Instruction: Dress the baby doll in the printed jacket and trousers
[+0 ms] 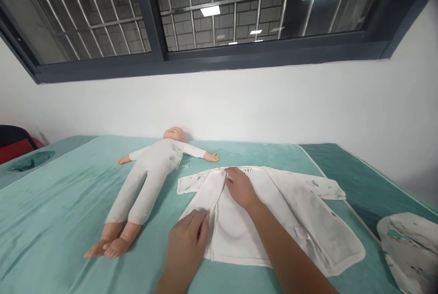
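Note:
A white baby jacket (253, 221) with small printed figures on its sleeves lies spread open, its pale inside facing up. My left hand (188, 237) is closed on the lower part of its left front edge, fingertips curled out of sight. Up near the collar, my right hand (241, 187) pinches the same front panel's edge. To the left, a baby doll (157, 166) in a white bodysuit lies on its back, arms spread, bare feet towards me. Neither hand touches the doll.
A green sheet (61, 212) with some wrinkles covers the surface. Another printed white garment (410, 248) lies at the right edge. Behind stand a white wall (239, 102) and a dark-framed window (157, 34) with bars. Something red and black (15, 143) shows at far left.

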### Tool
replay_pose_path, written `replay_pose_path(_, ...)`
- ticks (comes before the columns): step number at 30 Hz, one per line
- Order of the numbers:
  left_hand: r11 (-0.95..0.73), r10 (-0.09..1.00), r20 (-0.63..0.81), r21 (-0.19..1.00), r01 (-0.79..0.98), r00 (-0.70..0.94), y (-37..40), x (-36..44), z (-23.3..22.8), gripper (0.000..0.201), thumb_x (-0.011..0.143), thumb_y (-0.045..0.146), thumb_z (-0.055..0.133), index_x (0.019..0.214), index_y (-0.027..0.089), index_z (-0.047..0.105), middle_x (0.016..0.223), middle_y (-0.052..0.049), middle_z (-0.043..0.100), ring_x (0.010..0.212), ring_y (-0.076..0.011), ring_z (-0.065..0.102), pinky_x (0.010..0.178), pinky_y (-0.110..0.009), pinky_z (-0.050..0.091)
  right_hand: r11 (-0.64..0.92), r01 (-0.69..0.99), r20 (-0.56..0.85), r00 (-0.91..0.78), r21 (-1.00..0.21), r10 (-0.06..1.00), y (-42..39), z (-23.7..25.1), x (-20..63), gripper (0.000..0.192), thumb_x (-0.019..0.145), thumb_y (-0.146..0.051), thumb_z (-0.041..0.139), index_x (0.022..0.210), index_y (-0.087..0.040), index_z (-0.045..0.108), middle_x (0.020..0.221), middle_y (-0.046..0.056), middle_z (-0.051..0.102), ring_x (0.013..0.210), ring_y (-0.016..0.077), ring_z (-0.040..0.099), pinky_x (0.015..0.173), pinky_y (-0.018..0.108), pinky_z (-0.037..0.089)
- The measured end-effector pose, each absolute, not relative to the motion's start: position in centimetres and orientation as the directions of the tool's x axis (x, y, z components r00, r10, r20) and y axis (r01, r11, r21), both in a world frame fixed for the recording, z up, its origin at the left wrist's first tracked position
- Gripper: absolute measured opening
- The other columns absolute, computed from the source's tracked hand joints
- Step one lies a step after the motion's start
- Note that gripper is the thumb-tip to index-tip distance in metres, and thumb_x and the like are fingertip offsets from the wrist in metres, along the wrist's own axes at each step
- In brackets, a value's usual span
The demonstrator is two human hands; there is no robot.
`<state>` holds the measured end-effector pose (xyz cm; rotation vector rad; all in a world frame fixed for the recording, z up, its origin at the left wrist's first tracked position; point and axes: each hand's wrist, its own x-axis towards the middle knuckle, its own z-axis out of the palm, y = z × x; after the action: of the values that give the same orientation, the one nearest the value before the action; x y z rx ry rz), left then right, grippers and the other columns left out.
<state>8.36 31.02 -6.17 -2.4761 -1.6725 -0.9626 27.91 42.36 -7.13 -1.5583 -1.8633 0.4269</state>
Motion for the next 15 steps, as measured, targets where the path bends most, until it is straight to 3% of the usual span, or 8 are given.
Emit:
replay_pose_path(7, -0.562, 0.765, 0.516, 0.243, 0.791, 0.385, 31.9, 7.9, -6.5, 0.028, 0.096, 0.027, 0.046, 0.113, 0.025, 0.068, 0.127, -0.002, 0.067, 0.122, -0.0218, 0.059, 0.1, -0.039, 0.05, 0.203, 0.862, 0.195, -0.124, -0.464, 0.973, 42.0, -7.0, 27.5, 0.049, 0.096, -0.026, 0.033, 0.143, -0.02, 0.045, 0.156, 0.005, 0.035, 0.143, 0.0196, 0.032, 0.119, 0.042, 0.02)
replay_pose_path(12, -0.595, 0.767, 0.386, 0.131, 0.793, 0.512, 32.3, 7.7, -6.8, 0.044, 0.098, 0.032, 0.042, 0.141, 0.03, 0.049, 0.143, 0.001, 0.054, 0.136, -0.0188, 0.047, 0.112, -0.041, 0.043, 0.138, 0.904, 0.138, -0.089, -0.405, 0.986, 40.5, -6.7, 27.3, 0.061, 0.098, -0.039, 0.028, 0.154, -0.014, 0.026, 0.163, 0.008, 0.015, 0.149, 0.0199, 0.02, 0.119, 0.043, 0.017)
replay_pose_path(15, -0.582, 0.778, 0.344, 0.078, 0.809, 0.526, 32.3, 7.8, -7.1, 0.05, 0.099, 0.037, 0.04, 0.148, 0.031, 0.037, 0.151, 0.001, 0.043, 0.14, -0.0189, 0.04, 0.115, -0.042, 0.038, 0.113, 0.934, 0.111, -0.079, -0.34, 0.991, 39.6, -7.0, 27.6, 0.067, 0.099, -0.047, 0.022, 0.155, -0.01, 0.023, 0.163, 0.009, 0.013, 0.15, 0.0224, 0.014, 0.12, 0.045, 0.013)
